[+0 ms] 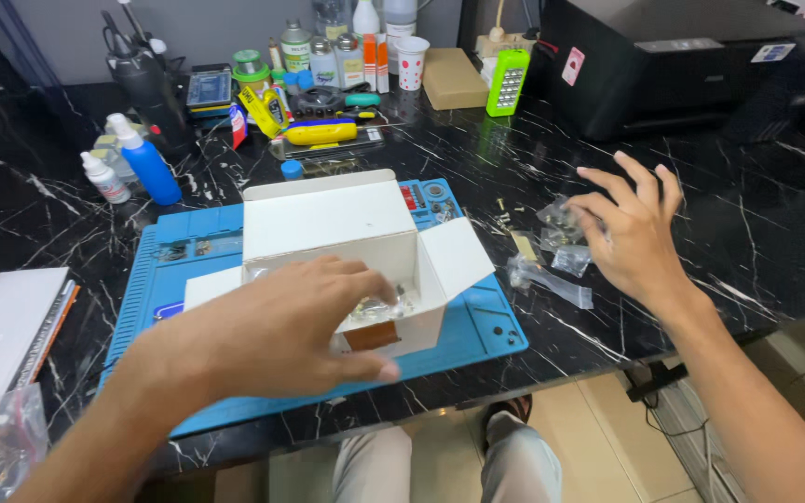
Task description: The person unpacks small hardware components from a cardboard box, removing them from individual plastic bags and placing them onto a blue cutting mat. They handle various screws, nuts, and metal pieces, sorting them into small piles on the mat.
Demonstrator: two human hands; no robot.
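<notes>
At frame centre, the left hand (277,331) dips loosely curled fingers into a light, crushable white box (342,251), while right hand (631,228) spreads open above crinkly plastic bags (556,251).

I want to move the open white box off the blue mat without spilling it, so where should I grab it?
Hold the white box by its two side walls, coming down from above with both hands. Its flaps stand open and small clear bags lie inside, so keep it level. The left hand is already at the front opening; the right hand is over by the loose plastic bags.
</notes>
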